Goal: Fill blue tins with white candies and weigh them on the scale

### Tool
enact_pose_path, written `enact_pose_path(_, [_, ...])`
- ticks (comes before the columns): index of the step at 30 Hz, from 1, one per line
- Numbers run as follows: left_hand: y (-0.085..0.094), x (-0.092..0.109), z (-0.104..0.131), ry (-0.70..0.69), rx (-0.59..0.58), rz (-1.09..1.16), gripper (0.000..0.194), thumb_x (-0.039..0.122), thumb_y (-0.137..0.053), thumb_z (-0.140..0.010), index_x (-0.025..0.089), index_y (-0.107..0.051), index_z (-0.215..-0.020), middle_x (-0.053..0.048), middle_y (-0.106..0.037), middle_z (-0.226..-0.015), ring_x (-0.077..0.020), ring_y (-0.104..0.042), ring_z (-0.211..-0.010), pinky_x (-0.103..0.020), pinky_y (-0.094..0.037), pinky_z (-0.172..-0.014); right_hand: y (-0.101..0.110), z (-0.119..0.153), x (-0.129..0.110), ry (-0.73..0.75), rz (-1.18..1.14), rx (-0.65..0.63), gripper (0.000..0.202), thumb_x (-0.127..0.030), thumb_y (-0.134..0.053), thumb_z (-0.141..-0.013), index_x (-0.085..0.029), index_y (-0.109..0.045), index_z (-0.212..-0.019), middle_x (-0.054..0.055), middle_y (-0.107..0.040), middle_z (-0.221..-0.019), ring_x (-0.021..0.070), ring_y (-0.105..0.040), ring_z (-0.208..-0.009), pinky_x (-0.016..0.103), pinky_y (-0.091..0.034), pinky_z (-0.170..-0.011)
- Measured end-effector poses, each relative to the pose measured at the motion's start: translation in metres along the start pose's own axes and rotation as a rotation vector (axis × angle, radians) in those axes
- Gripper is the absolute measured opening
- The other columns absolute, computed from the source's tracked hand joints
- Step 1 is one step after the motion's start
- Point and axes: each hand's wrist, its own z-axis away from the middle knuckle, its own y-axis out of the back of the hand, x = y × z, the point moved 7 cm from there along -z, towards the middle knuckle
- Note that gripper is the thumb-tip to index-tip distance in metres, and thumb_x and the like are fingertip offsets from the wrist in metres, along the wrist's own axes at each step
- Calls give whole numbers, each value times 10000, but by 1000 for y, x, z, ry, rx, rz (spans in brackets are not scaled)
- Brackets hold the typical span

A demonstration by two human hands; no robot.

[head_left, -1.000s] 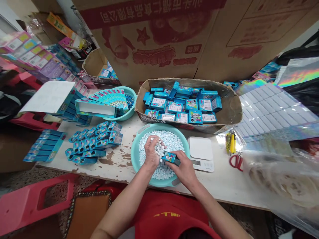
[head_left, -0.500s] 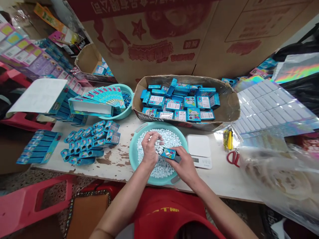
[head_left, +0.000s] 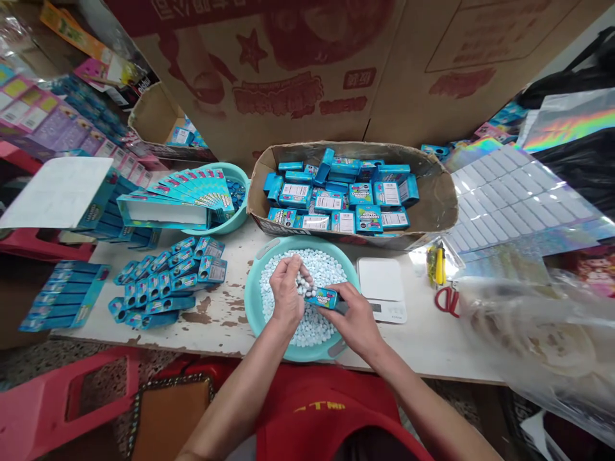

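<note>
My left hand is cupped around several small white candies, its fingers curled over them. Against these candies my right hand holds a small blue candy box on its side, one end pointing at the left palm. Both hands hover above a round turquoise basin filled with pale candies. How full the blue box is cannot be seen.
Behind the basin stands a cut-down carton of blue boxes. To the right are a white scale, red scissors and a yellow cutter. Rows of blue boxes and a second turquoise bowl lie left.
The blue box has turned slightly, its printed side now more toward me, and its end sits closer to the left palm. The whole view has shifted a little.
</note>
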Motion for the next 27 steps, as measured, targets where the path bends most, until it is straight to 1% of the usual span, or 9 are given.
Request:
enact_pose_path(4, [1, 3, 0, -42, 0, -1, 285, 396, -666, -744, 175, -499, -676, 49, -494, -539, -71, -465, -446, -192, -385, -431, -2, -1, -1, 19, -29, 10, 239, -238, -662, -769, -223, -595, -998, 43, -601, -949, 219, -578, -898, 330, -465, -777])
enact_pose_path(8, [7, -2, -2, -12, 49, -47, 314, 398, -691, -709, 166, -492, -634, 50, -477, -531, -60, -447, -440, -177, -351, -412, -5, -1, 3, -38, -26, 13, 216, -232, -665, -754, -220, -598, -959, 41, -599, -906, 224, -578, -870, 348, -471, -769])
enact_pose_path(10, [7, -1, -1, -20, 54, -39, 311, 397, -686, -716, 169, -489, -640, 52, -472, -532, -57, -440, -441, -172, -337, -407, -4, 0, 0, -27, -40, 9, 227, -228, -658, -764, -224, -592, -981, 46, -599, -932, 224, -573, -893, 345, -468, -780])
enact_pose_path(12, [5, 2, 1, -54, 38, -26, 297, 391, -678, -728, 173, -490, -656, 54, -471, -535, -56, -439, -445, -172, -341, -416, -2, 1, -2, -1, -54, 32, 240, -232, -657, -770, -225, -586, -999, 47, -598, -951, 223, -571, -905, 338, -466, -784])
enact_pose_path(14, [4, 2, 1, -64, 52, -31, 300, 391, -683, -721, 172, -490, -652, 57, -463, -532, -52, -432, -441, -172, -344, -419, -3, 2, 0, -10, -55, 42, 232, -228, -659, -763, -223, -590, -985, 42, -599, -935, 222, -577, -889, 338, -467, -775])
enact_pose_path(17, [4, -5, -1, -31, 91, -64, 323, 412, -697, -698, 172, -487, -647, 63, -453, -524, -42, -398, -416, -163, -302, -387, -8, 2, 8, -37, -75, 26, 231, -203, -656, -753, -224, -596, -976, 38, -600, -922, 221, -577, -884, 341, -466, -778])
enact_pose_path(20, [1, -4, -1, -24, 70, -75, 317, 417, -701, -699, 175, -498, -678, 72, -435, -507, -31, -358, -400, -150, -254, -365, -8, 4, 9, -28, -127, 29, 250, -190, -661, -750, -223, -594, -988, 39, -594, -940, 215, -565, -901, 333, -455, -792])
enact_pose_path(24, [-2, 1, 1, -23, 44, -52, 320, 412, -695, -715, 174, -484, -680, 79, -416, -483, -27, -337, -386, -145, -242, -357, -4, 5, 10, -40, -189, 42, 243, -212, -672, -745, -225, -599, -976, 39, -591, -932, 211, -558, -889, 334, -448, -789])
enact_pose_path(27, [-10, -1, 6, 6, -7, -64, 313, 405, -699, -711, 177, -485, -687, 80, -422, -476, -30, -337, -371, -148, -230, -342, -6, 4, 16, -82, -237, 55, 241, -243, -687, -731, -222, -607, -957, 40, -595, -930, 214, -561, -888, 348, -448, -801])
